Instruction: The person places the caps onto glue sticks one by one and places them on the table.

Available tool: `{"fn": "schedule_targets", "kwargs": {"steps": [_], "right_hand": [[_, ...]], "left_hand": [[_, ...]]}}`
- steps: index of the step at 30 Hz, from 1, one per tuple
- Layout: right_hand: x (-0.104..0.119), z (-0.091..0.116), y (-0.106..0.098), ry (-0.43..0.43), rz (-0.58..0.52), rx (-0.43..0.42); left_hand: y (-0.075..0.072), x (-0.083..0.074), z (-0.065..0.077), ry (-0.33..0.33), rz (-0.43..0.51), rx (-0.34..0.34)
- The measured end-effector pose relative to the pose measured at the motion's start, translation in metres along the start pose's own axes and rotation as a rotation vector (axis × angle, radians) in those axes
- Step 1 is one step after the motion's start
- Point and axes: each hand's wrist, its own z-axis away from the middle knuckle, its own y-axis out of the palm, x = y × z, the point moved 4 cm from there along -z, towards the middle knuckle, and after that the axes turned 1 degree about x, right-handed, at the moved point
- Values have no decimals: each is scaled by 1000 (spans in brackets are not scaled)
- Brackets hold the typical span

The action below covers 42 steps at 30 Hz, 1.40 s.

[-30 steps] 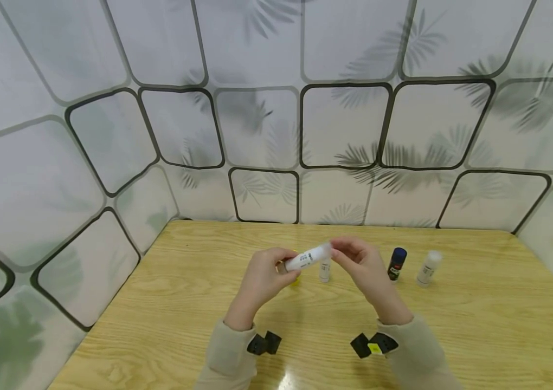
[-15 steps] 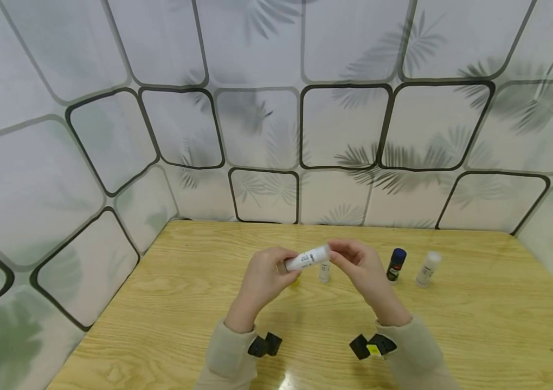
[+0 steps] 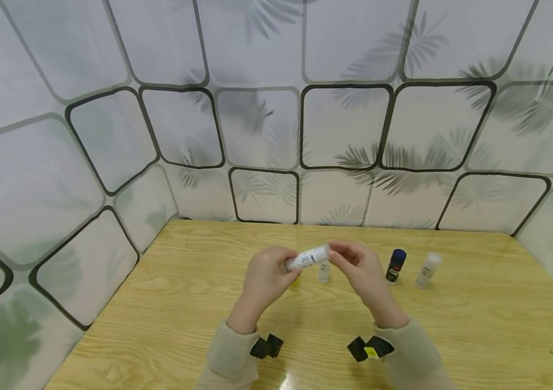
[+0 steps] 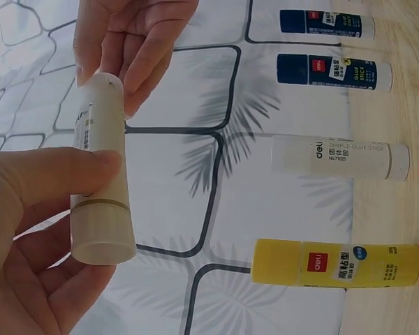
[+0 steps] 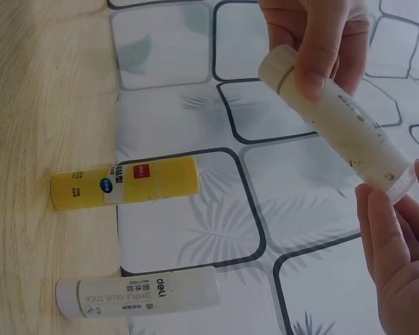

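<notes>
A white glue stick is held tilted above the table between both hands. My left hand grips its lower-left part, and in the left wrist view the thumb lies across the barrel. At the other end, my right hand pinches the ridged tip with thumb and fingers; the right wrist view shows those fingers on the ridges. Behind the hands stands a yellow glue stick, mostly hidden by the left hand in the head view. Beside it another white glue stick stands upright.
To the right on the wooden table stand a navy glue stick and a further white one. Two navy-capped sticks, one nearer, appear in the left wrist view. A patterned backdrop rises behind the table.
Both hands stay nearly in place with the white glue stick between them. The right hand has shifted very slightly left and down.
</notes>
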Motion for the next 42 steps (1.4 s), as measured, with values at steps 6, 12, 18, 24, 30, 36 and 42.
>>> {"fn": "schedule_targets", "kwargs": {"steps": [6,12,18,24,30,36,42], "right_hand": [[3,1,0,-39,53,-18],[5,3,2,-97,86,-19],[6,4,4,-142,94,-15],[7,4,6,-180,129,-8],[8,4,7,-204,147,26],[6,3,7,-182,156,49],[4,3,5,-156,178,31]], "left_hand": [[9,0,1,-62,25,60],[13,-2,2,-85,70,100],[18,-4,2,-109,112,146],[22,-4,2,-117,119,174],[23,-3,2,-127,122,190],[22,3,3,-146,115,181],[15,15,3,-181,96,110]]}}
